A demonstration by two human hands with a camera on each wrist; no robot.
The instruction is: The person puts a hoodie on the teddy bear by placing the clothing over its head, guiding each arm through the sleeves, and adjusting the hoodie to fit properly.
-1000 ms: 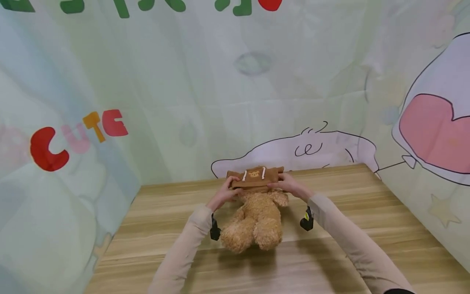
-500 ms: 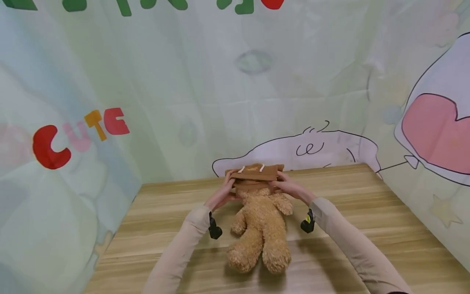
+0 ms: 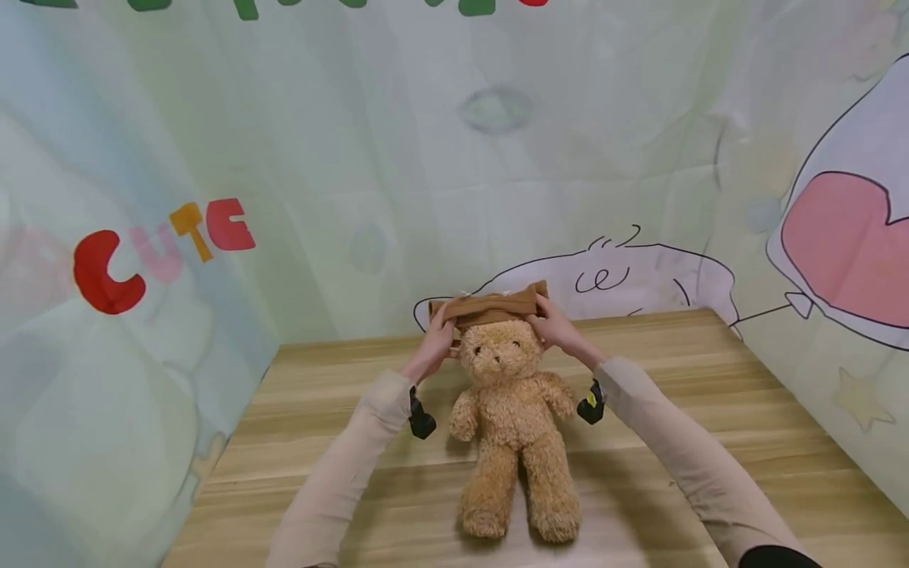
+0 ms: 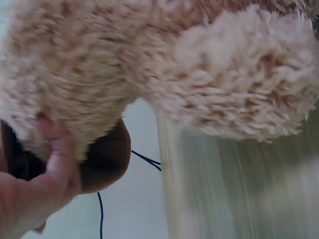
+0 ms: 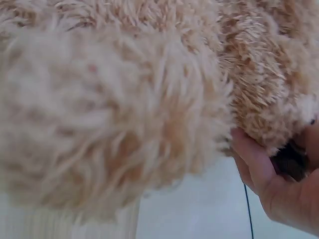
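Observation:
A light brown teddy bear lies face up on the wooden table, its face uncovered and its legs toward me. A small brown hoodie with white drawstrings is bunched across the top of its head. My left hand grips the hoodie at one side, and my right hand grips the opposite side. Seen from the left wrist, the left thumb lies against the fur, with brown cloth behind it. In the right wrist view, the right fingers reach beneath the bear's head beside dark cloth.
The wooden table ends at a printed fabric backdrop behind the bear's head. More printed fabric borders both sides. Black wrist cameras hang below each wrist, close to the bear's arms. A thin dark cable shows past the table's edge.
Both hands have drawn the hoodie up from over the bear's face to the top of its head. The face has come into view, and the legs have moved toward me.

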